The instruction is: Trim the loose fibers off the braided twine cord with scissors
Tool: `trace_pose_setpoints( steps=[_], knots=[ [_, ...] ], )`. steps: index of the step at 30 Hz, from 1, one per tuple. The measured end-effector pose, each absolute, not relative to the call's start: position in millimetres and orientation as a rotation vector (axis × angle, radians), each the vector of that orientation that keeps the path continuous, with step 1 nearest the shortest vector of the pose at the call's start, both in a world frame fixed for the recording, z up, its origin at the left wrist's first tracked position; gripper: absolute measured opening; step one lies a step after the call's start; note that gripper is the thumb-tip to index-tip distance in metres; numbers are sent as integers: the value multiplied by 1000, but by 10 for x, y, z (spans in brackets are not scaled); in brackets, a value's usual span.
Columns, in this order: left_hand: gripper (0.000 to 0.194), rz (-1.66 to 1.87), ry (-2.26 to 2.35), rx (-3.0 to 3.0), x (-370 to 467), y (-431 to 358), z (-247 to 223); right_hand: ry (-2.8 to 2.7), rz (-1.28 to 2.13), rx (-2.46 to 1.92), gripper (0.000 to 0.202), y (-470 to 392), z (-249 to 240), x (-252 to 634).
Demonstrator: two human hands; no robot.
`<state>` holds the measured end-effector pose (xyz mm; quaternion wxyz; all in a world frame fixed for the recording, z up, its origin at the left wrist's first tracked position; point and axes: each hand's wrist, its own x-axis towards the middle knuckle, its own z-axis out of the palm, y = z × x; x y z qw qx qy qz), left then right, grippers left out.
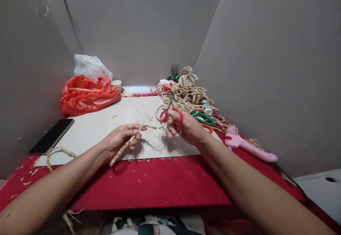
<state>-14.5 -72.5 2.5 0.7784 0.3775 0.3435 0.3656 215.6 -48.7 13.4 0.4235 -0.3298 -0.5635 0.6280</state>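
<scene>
Pinched between the thumb and fingers of my left hand is a braided straw cord. One end of the cord hangs toward me, and a thinner stretch runs right toward my other hand. My right hand has its thumb and fingers in the red handles of a pair of scissors. The scissors' blades point away from me, parted a little, above the white board. Small straw scraps lie on the board between and beyond my hands.
A heap of straw cord fills the back right, with green-handled scissors beside it. A pink glue gun lies on the right. At left are a red plastic bag, a paper cup and a black phone. Grey walls enclose the table.
</scene>
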Motion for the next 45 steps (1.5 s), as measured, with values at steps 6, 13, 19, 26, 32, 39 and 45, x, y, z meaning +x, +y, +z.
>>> trace_pose_setpoints(
  steps=[6, 13, 19, 26, 32, 39, 45],
  knots=[
    [21, 821, 819, 838, -179, -718, 119, -1428, 1479, -784, 36, -586, 192, 2157],
    [29, 783, 947, 1195, -165, -765, 11, -1259, 1261, -831, 39, -440, 233, 2216],
    [44, 532, 984, 1278, -141, -817, -13, -1278, 1254, -841, 40, -388, 157, 2214],
    [43, 445, 921, 1350, -139, -821, -37, -1494, 1115, -731, 35, -587, 138, 2056],
    [45, 393, 906, 1483, -105, -896, 9, -1680, 995, -850, 27, -586, 63, 1997],
    [24, 817, 1061, 1545, -27, -945, 16, -1879, 370, -1035, 28, -452, -6, 2164],
    [16, 667, 915, 1502, 30, -987, -34, -1857, 168, -1006, 29, -513, -38, 2155]
  ],
)
